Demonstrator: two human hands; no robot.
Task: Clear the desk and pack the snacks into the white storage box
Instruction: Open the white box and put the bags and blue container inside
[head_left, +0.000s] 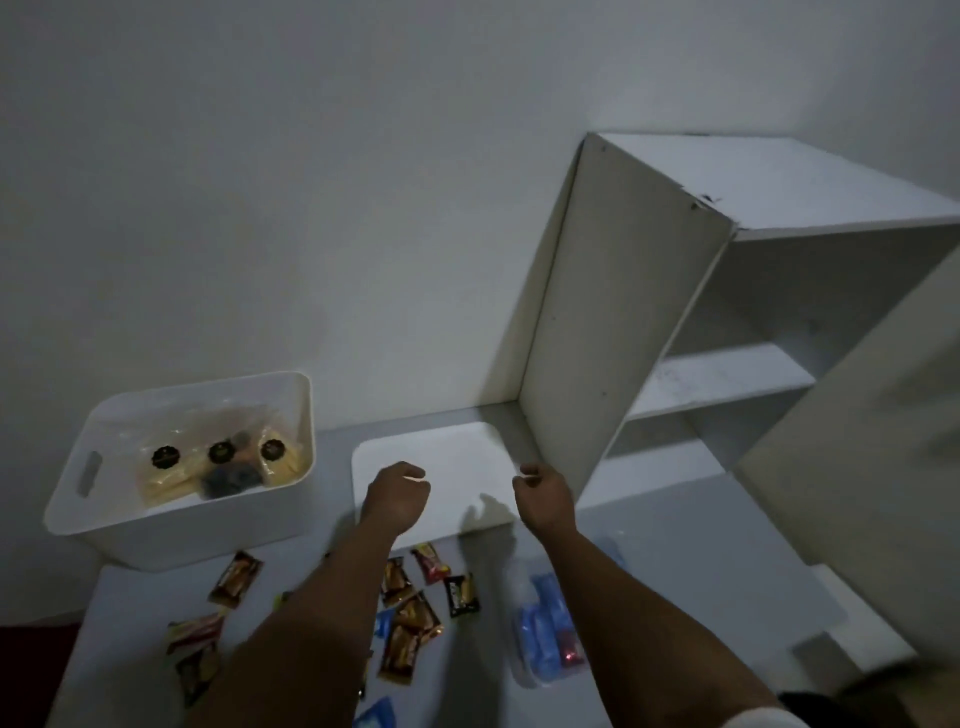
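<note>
We have one wide-angle view, worn on the head, looking forward and steeply down at the desk (675, 561) from close above, with the wall (260, 208) straight ahead.

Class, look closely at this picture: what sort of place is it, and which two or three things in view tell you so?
Probably a room at home, a bedroom or study corner. A white desk stands against a plain wall, with a white shelf unit on it, a white storage box and loose snack packets.
</note>
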